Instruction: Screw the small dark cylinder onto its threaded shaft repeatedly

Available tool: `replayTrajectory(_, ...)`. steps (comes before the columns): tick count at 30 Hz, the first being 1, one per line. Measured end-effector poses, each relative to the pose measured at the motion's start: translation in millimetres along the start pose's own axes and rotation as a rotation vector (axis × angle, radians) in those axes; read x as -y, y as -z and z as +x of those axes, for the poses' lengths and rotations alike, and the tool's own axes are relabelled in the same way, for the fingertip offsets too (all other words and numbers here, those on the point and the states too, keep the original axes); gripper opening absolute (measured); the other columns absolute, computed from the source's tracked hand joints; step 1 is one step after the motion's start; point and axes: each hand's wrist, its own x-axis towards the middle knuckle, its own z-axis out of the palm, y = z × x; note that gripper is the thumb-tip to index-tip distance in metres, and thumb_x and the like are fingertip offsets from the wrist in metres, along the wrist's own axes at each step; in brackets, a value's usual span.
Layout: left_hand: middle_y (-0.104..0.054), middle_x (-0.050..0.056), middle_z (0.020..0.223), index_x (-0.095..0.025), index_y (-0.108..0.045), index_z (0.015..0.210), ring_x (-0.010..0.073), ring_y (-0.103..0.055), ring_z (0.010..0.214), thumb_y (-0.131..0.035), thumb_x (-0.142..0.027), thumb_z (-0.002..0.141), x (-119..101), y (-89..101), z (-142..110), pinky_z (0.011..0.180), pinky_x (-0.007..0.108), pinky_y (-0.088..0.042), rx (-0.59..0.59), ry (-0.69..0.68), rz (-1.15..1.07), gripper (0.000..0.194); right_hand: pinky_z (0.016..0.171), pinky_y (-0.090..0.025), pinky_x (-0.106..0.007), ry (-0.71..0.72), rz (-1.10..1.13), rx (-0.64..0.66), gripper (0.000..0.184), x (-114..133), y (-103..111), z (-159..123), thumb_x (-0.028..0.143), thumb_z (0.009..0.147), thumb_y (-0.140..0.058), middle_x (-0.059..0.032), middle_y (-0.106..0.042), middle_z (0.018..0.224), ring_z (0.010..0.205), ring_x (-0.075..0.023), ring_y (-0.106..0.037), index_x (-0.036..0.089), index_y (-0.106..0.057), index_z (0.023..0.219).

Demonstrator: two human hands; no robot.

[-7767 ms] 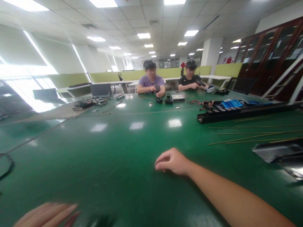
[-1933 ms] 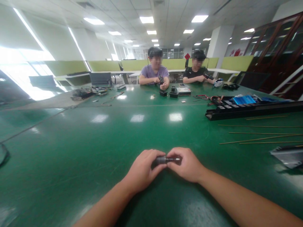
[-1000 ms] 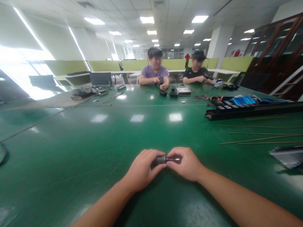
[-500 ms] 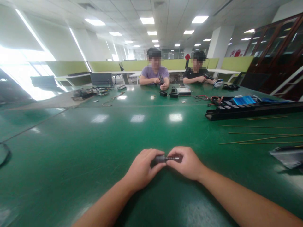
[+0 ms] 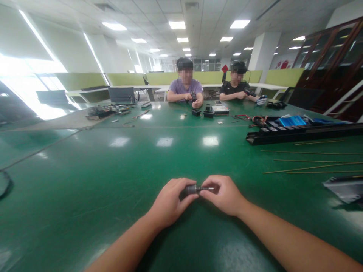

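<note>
The left hand (image 5: 168,202) grasps a dark grey, cylindrical body (image 5: 191,189) between thumb and fingers, over the glossy green tabletop (image 5: 119,177); a slackened hold could let the round body slip or turn. Right of it, a thin, dark shaft with a bright metal tip (image 5: 209,188) lies in line with the body. The right hand (image 5: 225,194) pinches this shaft between thumb and fingers; an off-axis pull could tilt it, and early release could drop it.

A black, curved cable (image 5: 5,185) is cut off at the left edge. The left palm covers the body's outer end. The joint is small and blurred; body and shaft may be one piece. A silver, angular metal part (image 5: 344,188) is cut off at the right edge.
</note>
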Motion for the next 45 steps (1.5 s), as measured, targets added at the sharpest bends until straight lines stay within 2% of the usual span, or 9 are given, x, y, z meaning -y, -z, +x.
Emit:
replayTrajectory(12,-0.065,0.003,0.107,-0.027,-0.058,0.115,0.0214,-0.060,0.098,-0.061,-0.039,0.092,3.9,0.4,-1.7,0.088,0.037,-0.048,-0.014,0.010,-0.001,0.026,0.056,-0.044,-0.023,-0.025,0.013,-0.004,0.007,-1.9,0.5,-0.3,0.023,0.075,-0.070,-0.0023,-0.068,0.069,0.059,-0.0137,-0.058,0.016,-0.071,0.077)
replayTrajectory(21,-0.067,0.006,0.106,-0.024,-0.060,0.116,0.0227,-0.062,0.098,-0.060,-0.040,0.091,3.8,0.3,-0.7,0.090,0.039,-0.051,-0.041,0.019,0.001,0.030,0.054,-0.042,-0.023,-0.013,-0.001,-0.035,0.007,-3.1,0.8,0.6,0.023,0.075,-0.070,-0.0009,-0.066,0.066,0.057,-0.0131,-0.056,0.017,-0.071,0.076)
replayTrajectory(30,-0.066,0.006,0.108,-0.023,-0.059,0.117,0.0218,-0.063,0.098,-0.059,-0.040,0.092,4.8,1.2,0.9,0.090,0.038,-0.051,-0.038,0.090,-0.082,0.030,0.054,-0.041,-0.023,-0.022,0.015,-0.057,0.008,-3.8,2.9,1.3,0.024,0.076,-0.069,-0.0008,-0.065,0.065,0.058,-0.0133,-0.055,0.016,-0.070,0.077)
replayTrajectory(45,-0.062,0.002,0.116,-0.028,-0.054,0.121,0.0203,-0.058,0.106,-0.059,-0.033,0.092,6.5,0.9,1.8,0.097,0.037,-0.046,-0.057,0.104,-0.127,0.029,0.054,-0.039,-0.023,-0.031,0.021,-0.083,0.011,-7.8,3.9,3.8,0.026,0.076,-0.069,-0.0013,-0.064,0.065,0.057,-0.0130,-0.053,0.015,-0.070,0.077)
